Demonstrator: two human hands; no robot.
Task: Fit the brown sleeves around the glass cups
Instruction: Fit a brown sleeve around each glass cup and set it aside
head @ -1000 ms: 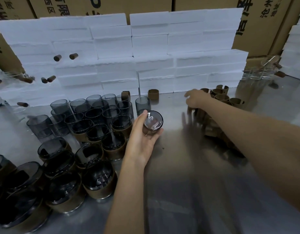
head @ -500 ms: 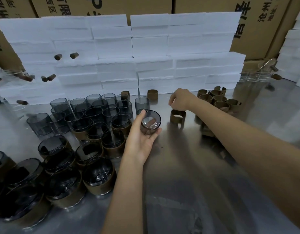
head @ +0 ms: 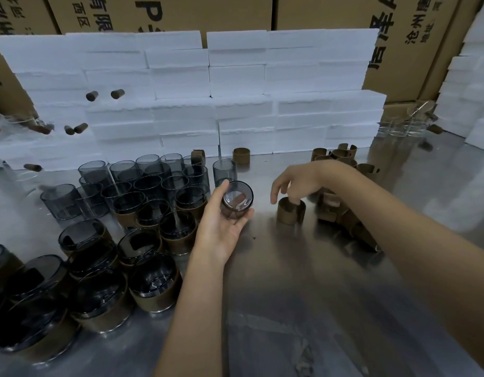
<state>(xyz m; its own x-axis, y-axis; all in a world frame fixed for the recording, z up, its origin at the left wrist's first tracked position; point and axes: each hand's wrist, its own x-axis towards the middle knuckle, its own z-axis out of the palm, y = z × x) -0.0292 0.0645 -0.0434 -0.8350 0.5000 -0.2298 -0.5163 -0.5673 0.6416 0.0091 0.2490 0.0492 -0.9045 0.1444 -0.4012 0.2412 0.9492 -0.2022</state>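
Left hand [head: 221, 227] curled around a tilted glass cup [head: 236, 198], mouth turned toward the right hand [head: 298, 183], whose fingertip grip pinches an upright brown sleeve [head: 291, 210] on the worktop [head: 303, 295], seemingly ready to slide on.

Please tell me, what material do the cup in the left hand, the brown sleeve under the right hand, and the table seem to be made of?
Cup: smoke-tinted clear glass, glossy; the left hand shows through it.
Brown sleeve: probably thin card or leather-like sheet, matte; an open ring with a side gap. Uncertain.
Table: likely brushed metal; grey, with blurred reflections.
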